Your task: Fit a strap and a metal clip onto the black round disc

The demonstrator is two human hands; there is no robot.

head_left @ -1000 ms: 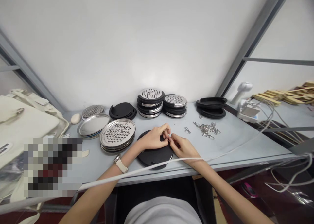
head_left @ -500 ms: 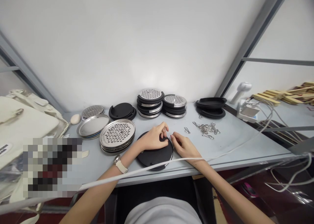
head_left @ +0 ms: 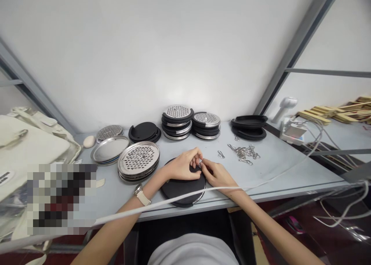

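Observation:
A round black grater holder (head_left: 182,190) with a metal rim lies on the desk in front of me. My left hand (head_left: 185,165) is closed on its far side, thumb across the top and fingers curled at the edge. At the holder's upper right, my right hand (head_left: 216,174) pinches something small and shiny, apparently a metal clip (head_left: 199,164); the fingertips mostly hide it. The two hands' fingertips nearly meet there. A single metal clip (head_left: 221,154) lies to the right, nearer to me than a loose pile of metal clips (head_left: 245,153).
Round metal grater plates (head_left: 139,158) are stacked at left, beside plain metal discs (head_left: 110,149). Behind stand stacks of assembled graters (head_left: 177,122) and black holders (head_left: 249,122). A white cable (head_left: 261,184) crosses in front of my arms. A cream bag (head_left: 34,141) is at far left.
The black holder has shifted slightly toward me and tilted a little. My right fingertips have moved a bit left, closer to the left fingers at its edge.

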